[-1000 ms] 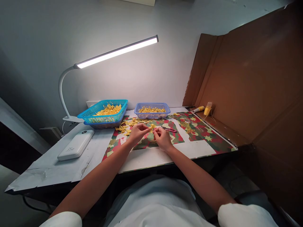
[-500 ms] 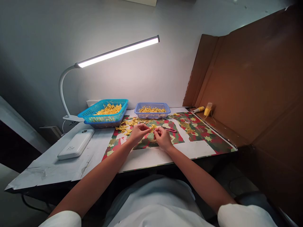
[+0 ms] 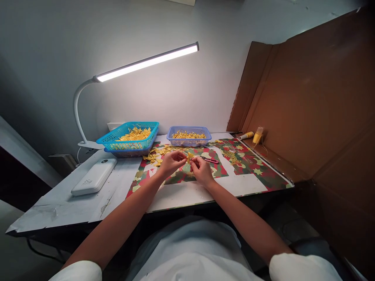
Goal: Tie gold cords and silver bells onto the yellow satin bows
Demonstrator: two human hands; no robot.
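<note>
Between the fingertips of both hands, just above the table, is a small yellow ribbon bow (image 3: 190, 157). My left hand (image 3: 172, 162) pinches it from the left, fingers closed. From the right, my right hand (image 3: 201, 170) grips its lower edge between thumb and forefinger. Right behind my right hand lies a pink-handled tool (image 3: 211, 160), its front end hidden. Loose yellow ribbon pieces (image 3: 154, 157) are scattered beyond my left hand. A camouflage-patterned sheet (image 3: 178, 178) covers the table beneath both hands.
A turquoise basket (image 3: 129, 147) of yellow pieces sits stacked at the back left. A blue-purple basket (image 3: 189, 141) holds gold-coloured strips. White power bank (image 3: 94, 177) and desk lamp (image 3: 78, 107) stand left. Thread spools (image 3: 258, 135) lie by the cardboard wall (image 3: 307, 97) at right.
The bow has turned a little between my fingers and now stands more upright. Both hands stay in nearly the same place; the camera view has shifted slightly.
</note>
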